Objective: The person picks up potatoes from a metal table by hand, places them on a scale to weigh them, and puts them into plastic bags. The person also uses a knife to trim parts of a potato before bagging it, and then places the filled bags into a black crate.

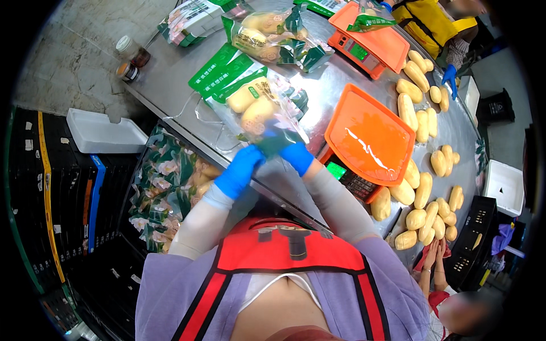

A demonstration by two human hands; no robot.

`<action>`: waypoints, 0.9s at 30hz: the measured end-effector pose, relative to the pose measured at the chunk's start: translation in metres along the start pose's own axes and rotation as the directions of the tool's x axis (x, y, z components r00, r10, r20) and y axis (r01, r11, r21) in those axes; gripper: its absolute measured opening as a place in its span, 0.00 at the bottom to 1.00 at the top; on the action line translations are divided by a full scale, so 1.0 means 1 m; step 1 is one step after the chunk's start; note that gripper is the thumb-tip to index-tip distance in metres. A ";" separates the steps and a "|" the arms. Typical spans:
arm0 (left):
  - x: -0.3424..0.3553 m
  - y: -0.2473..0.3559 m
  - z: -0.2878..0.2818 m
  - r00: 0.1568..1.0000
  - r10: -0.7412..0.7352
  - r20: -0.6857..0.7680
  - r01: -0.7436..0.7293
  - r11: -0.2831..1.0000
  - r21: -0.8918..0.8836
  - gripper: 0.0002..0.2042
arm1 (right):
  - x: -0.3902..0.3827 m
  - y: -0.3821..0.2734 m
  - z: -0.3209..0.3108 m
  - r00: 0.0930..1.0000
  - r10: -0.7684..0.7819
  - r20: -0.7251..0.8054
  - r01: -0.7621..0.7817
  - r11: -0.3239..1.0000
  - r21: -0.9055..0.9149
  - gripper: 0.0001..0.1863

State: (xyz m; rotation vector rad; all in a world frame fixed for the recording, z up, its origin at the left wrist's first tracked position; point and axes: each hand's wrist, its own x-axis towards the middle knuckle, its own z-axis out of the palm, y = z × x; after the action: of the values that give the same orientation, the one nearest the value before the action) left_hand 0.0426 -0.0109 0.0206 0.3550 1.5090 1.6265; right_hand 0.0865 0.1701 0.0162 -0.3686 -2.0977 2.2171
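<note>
My left hand (243, 166), in a blue glove, grips the near end of a clear, green-printed bag (276, 105) holding pale yellow potatoes (255, 116). My right hand (294, 158), also gloved in blue, is closed on the same end, a little to the right, partly behind the plastic. The bag is over the steel table (170, 96) by its near edge. Stacked green bags (210, 71) lie just beyond it. An orange scale (369, 142) with a lit display sits right of my hands. Several potatoes (424, 190) lie along the table's right side.
Filled bags (261, 34), a second scale (369, 42) and jars (133, 51) are at the back. Black crates (65, 187), a white foam lid (105, 131) and a crate of bags (159, 187) stand left. Co-workers' hands (449, 77) (433, 253) are at the right.
</note>
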 end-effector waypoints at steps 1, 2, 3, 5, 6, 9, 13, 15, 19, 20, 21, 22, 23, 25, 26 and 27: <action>0.010 0.011 -0.002 1.000 0.029 -0.010 -0.030 0.992 -0.126 0.08 | -0.020 -0.029 -0.001 0.997 -0.069 0.016 0.069 0.998 0.012 0.21; 0.019 0.023 -0.004 0.998 0.059 -0.022 -0.062 0.967 -0.248 0.09 | -0.039 -0.069 -0.001 0.997 -0.070 0.017 0.070 0.997 0.011 0.21; 0.024 0.057 0.002 0.998 0.042 -0.036 -0.054 0.890 -0.452 0.09 | -0.054 -0.095 -0.002 0.925 -0.372 -0.073 0.346 0.908 -0.236 0.19; 0.036 0.100 -0.006 0.980 0.155 -0.124 -0.197 0.682 -0.705 0.17 | -0.072 -0.112 -0.005 0.755 -0.651 -0.076 0.548 0.690 -0.474 0.18; 0.037 0.118 -0.018 0.974 0.224 -0.033 -0.167 0.614 -0.771 0.20 | -0.080 -0.116 -0.011 0.716 -0.670 -0.199 0.513 0.697 -0.502 0.19; 0.017 0.166 -0.029 0.951 0.309 -0.004 -0.172 0.519 -0.838 0.19 | -0.094 -0.099 -0.026 0.770 -0.523 -0.366 0.334 0.818 -0.468 0.22; -0.037 0.197 -0.038 0.830 0.531 -0.169 -0.469 0.501 -0.727 0.17 | -0.113 -0.042 -0.031 0.946 -0.193 -0.260 0.118 0.953 -0.280 0.22; -0.081 0.204 -0.051 0.808 0.548 -0.216 -0.521 0.494 -0.696 0.17 | -0.126 -0.028 -0.022 0.990 -0.087 -0.115 0.046 0.946 -0.321 0.23; -0.173 0.181 -0.078 0.711 0.570 -0.413 -0.697 0.490 -0.524 0.18 | -0.144 0.001 -0.004 0.941 0.209 0.267 -0.016 0.813 -0.582 0.28; -0.196 0.173 -0.082 0.692 0.568 -0.445 -0.718 0.481 -0.503 0.18 | -0.149 0.011 0.002 0.929 0.213 0.303 0.004 0.813 -0.583 0.28; -0.222 0.165 -0.084 0.648 0.563 -0.513 -0.761 0.507 -0.405 0.18 | -0.155 0.021 0.009 0.962 0.122 0.243 0.049 0.801 -0.596 0.29; -0.244 0.156 -0.087 0.600 0.556 -0.575 -0.788 0.532 -0.308 0.18 | -0.155 0.022 0.016 0.983 0.029 0.179 0.089 0.786 -0.612 0.30; -0.266 0.148 -0.090 0.572 0.539 -0.618 -0.797 0.544 -0.264 0.17 | -0.154 0.020 0.016 0.972 0.080 0.223 0.098 0.723 -0.684 0.34; -0.313 0.124 -0.107 0.452 0.544 -0.707 -0.845 0.514 -0.144 0.16 | -0.151 0.016 0.025 0.955 0.027 0.294 0.203 0.662 -0.722 0.36; -0.335 0.110 -0.115 0.356 0.552 -0.754 -0.867 0.496 -0.046 0.16 | -0.150 0.016 0.028 0.945 -0.031 0.326 0.279 0.597 -0.752 0.39; -0.352 0.099 -0.119 0.265 0.550 -0.792 -0.869 0.493 0.052 0.13 | -0.146 0.016 0.031 0.932 -0.009 0.362 0.303 0.565 -0.768 0.40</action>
State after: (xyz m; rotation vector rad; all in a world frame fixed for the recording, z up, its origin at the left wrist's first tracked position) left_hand 0.1249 -0.3394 0.2034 0.1572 1.5579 3.1293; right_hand 0.2234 0.1074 0.0198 0.1885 -3.0913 1.0892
